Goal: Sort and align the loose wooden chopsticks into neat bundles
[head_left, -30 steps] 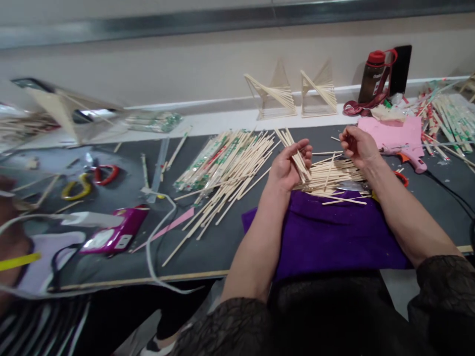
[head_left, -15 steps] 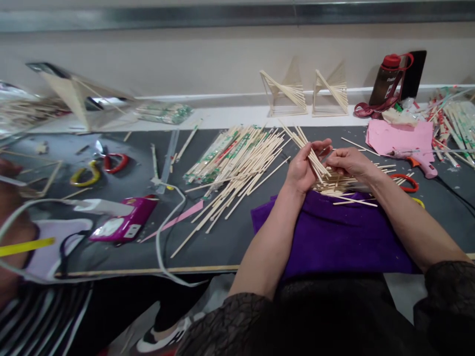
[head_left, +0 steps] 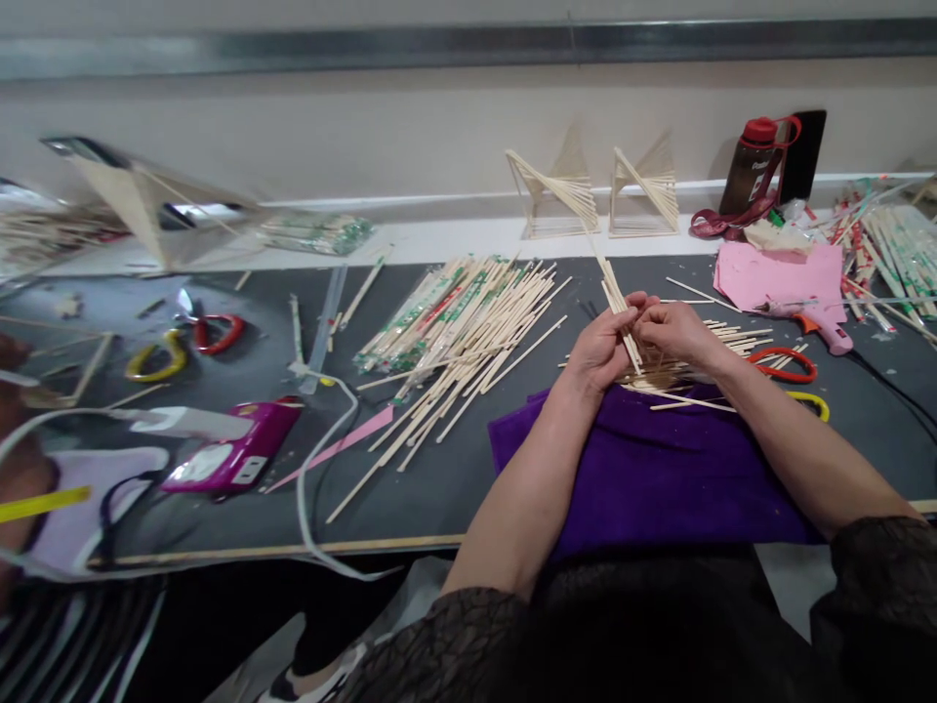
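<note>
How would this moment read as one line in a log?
left hand: holding sticks; right hand: close beside it, grip unclear; loose sticks: by right hand; pink glue gun: lying unheld

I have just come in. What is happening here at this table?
A person's left hand holds a bundle of thin sticks. The right hand is close beside it; what its fingers grip is unclear. Loose sticks lie beyond a purple cloth. Two frames stand behind, and a glue gun lies to the right.
</note>
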Tool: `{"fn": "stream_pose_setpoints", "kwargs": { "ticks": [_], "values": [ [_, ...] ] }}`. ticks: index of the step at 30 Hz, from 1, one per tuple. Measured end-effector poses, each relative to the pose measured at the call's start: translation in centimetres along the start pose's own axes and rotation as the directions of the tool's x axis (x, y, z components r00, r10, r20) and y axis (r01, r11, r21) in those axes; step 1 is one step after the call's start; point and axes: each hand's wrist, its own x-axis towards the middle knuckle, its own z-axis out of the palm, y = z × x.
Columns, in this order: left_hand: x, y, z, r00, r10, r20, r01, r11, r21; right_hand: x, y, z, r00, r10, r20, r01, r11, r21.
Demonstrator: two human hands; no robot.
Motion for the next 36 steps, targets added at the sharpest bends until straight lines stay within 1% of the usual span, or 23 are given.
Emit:
{"fn": "stream_pose_setpoints", "kwargs": {
  "ticks": [3, 9, 13, 16, 18, 22, 27, 32, 36],
  "values": [
    [0.1, 0.1, -0.1, 1.0, 0.012, -0.012, -0.012, 1.0, 0.008, 0.1, 0.2, 0.1, 1.0, -0.013, -0.015, 0.015, 0.994, 0.105],
    [0.4, 0.1, -0.1, 0.996, -0.016, -0.087, 0.015, 1.0, -0.014, 0.0, -0.1, 0.1, 0.999, 0.029, 0.026, -0.034, 0.964, 0.263],
    [0.7, 0.3, -0.4, 0.997, -0.032, -0.077, 0.03, 0.999, -0.027, -0.3, -0.8, -0.1, 0.994, 0.089, 0.064, -0.106, 0.927, 0.36],
    [0.8, 0.7, -0.6, 0.992, -0.015, -0.124, 0.013, 1.0, -0.014, -0.5, -1.5, -0.5, 0.984, 0.154, 0.09, -0.177, 0.896, 0.407],
    [0.6, 1.1, -0.7, 0.988, -0.001, -0.156, 0.003, 1.0, 0.014, -0.6, -1.8, -0.8, 0.98, 0.176, 0.092, -0.199, 0.882, 0.427],
    [0.0, 1.9, -0.4, 0.987, 0.031, -0.158, -0.022, 0.998, 0.062, -0.7, -2.2, -1.1, 0.977, 0.196, 0.089, -0.215, 0.85, 0.481],
    [-0.5, 2.2, 0.0, 0.988, 0.072, -0.135, -0.053, 0.989, 0.138, -0.7, -2.1, -1.2, 0.972, 0.211, 0.107, -0.236, 0.839, 0.49],
    [-0.5, 1.9, 0.1, 0.989, 0.061, -0.134, -0.03, 0.974, 0.226, -0.5, -1.5, -1.0, 0.977, 0.18, 0.118, -0.214, 0.867, 0.45],
    [-0.4, 1.6, -0.1, 0.992, 0.041, -0.122, -0.012, 0.973, 0.232, -0.6, -1.7, -1.0, 0.979, 0.156, 0.129, -0.196, 0.883, 0.427]
  ]
}}
